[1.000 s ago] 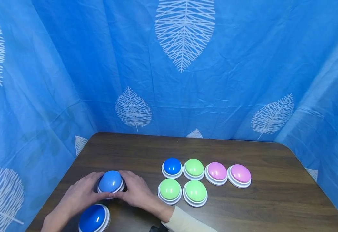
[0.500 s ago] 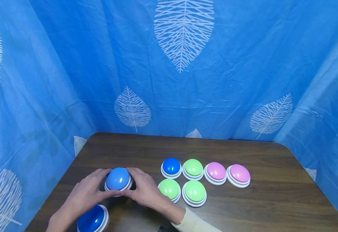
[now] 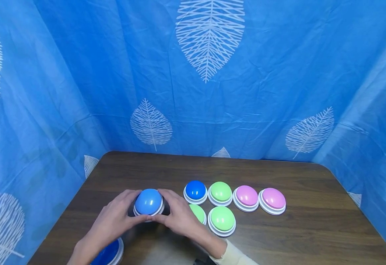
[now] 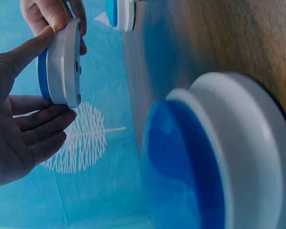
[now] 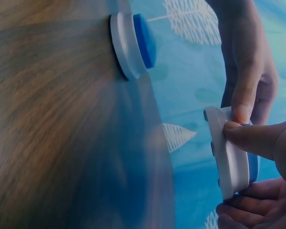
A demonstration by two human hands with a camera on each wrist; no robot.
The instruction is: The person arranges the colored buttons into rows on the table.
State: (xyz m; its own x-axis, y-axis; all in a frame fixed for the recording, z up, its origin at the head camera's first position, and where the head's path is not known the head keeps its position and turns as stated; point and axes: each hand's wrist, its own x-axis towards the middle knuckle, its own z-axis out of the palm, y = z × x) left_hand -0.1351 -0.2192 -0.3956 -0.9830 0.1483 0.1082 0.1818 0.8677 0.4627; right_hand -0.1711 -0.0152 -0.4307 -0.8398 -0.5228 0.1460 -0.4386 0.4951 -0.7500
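A domed push button [image 3: 148, 201] with a light blue top and white base is held between both hands. My left hand [image 3: 113, 217] grips its left side and my right hand [image 3: 183, 217] grips its right, the thumbs meeting at the near rim. In the left wrist view the button [image 4: 62, 67] is lifted off the table, its underside showing small dark feet. Closer to that camera, a dark blue push button [image 4: 181, 162] stands on the table; my left forearm partly covers it in the head view. A green-topped button [image 3: 197, 212] is partly hidden behind my right hand.
On the brown table [image 3: 295, 235], right of the hands, a back row holds a dark blue button [image 3: 195, 190], a green one [image 3: 221, 191] and two pink ones [image 3: 247, 195]. Another green button [image 3: 222, 218] sits in front. Blue leaf-print curtains [image 3: 262, 92] surround the table.
Both hands have carried the light blue button to the right and slightly away from me. My right hand now covers part of the nearest green button. The other buttons have stayed put.
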